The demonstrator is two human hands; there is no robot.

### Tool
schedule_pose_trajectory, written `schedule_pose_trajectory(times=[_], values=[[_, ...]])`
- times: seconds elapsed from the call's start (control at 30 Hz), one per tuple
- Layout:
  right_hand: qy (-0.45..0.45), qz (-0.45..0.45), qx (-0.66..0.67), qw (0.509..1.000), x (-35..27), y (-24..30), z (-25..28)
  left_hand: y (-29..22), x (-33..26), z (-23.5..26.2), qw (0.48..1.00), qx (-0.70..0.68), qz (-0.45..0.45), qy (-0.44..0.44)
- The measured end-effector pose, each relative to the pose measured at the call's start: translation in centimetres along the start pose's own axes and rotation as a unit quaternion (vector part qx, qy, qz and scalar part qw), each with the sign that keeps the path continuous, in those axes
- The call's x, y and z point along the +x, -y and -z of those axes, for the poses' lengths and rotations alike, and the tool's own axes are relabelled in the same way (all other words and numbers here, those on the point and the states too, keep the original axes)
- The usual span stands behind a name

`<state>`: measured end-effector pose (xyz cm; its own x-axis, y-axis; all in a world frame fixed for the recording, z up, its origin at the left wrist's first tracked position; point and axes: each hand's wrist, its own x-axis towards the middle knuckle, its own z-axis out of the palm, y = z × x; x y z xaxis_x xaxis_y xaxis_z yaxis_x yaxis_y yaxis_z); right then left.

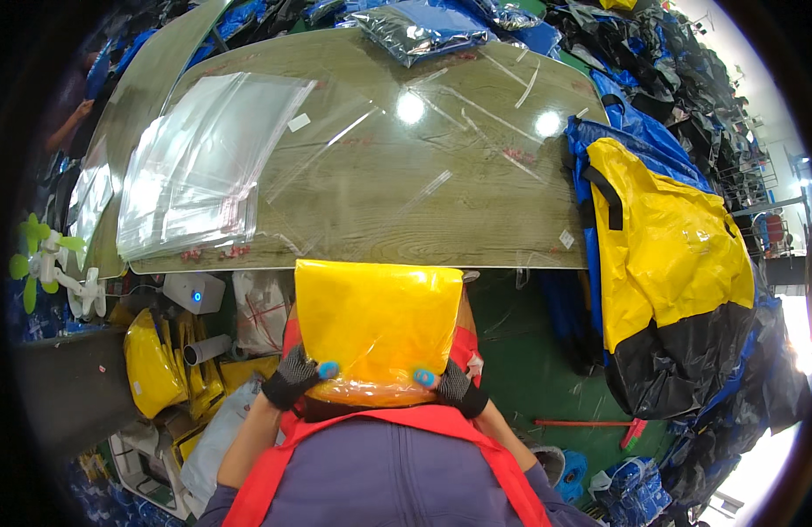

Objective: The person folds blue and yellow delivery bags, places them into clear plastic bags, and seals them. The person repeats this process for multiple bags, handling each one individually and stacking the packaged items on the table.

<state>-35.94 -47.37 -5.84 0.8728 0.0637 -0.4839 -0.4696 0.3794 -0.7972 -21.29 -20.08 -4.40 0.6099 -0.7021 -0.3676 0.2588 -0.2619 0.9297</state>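
A flat, folded yellow packet (379,321) rests on my lap, its far edge against the table's front edge. It shines as if covered in clear plastic, with crinkles along the near edge. My left hand (293,378), in a dark grey glove, holds the packet's near left corner with its blue-tipped thumb on top. At the near right corner, my right hand (457,388) grips it the same way in a matching glove. The other fingers of both hands are hidden beneath or beside the packet.
A stack of clear plastic sleeves (199,167) lies on the left of the wood-grain table (379,202). Wrapped blue packets (419,31) sit at its far edge. Yellow, black and blue bags (674,255) hang over its right end. A small fan (50,259) stands far left.
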Motion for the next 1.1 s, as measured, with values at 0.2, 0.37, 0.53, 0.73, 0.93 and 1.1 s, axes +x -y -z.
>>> schedule_pose_trajectory(times=[0.2,0.37,0.53,0.73,0.93,1.1], values=[[0.079,0.085,0.123,0.986,4.2,2.2,3.8,-9.2,0.8,1.7,1.000,0.000,-0.026,0.007],[0.027,0.215,0.080,0.973,9.6,14.1,4.9,-13.0,4.4,2.5,0.714,0.549,-0.435,0.004],[-0.017,0.420,0.014,0.907,7.8,18.3,1.4,-13.0,7.7,1.6,0.927,-0.101,-0.312,-0.181],[-0.061,0.404,-0.095,0.908,6.0,14.5,-1.2,-11.3,8.2,1.4,0.943,-0.140,-0.231,-0.193],[-0.191,0.279,-0.137,0.931,5.0,12.2,-1.4,-9.0,7.6,-0.9,0.955,-0.109,-0.139,-0.237],[-0.103,0.314,-0.083,0.940,4.5,12.2,-0.5,-7.7,7.0,0.2,0.933,0.069,-0.249,-0.250]])
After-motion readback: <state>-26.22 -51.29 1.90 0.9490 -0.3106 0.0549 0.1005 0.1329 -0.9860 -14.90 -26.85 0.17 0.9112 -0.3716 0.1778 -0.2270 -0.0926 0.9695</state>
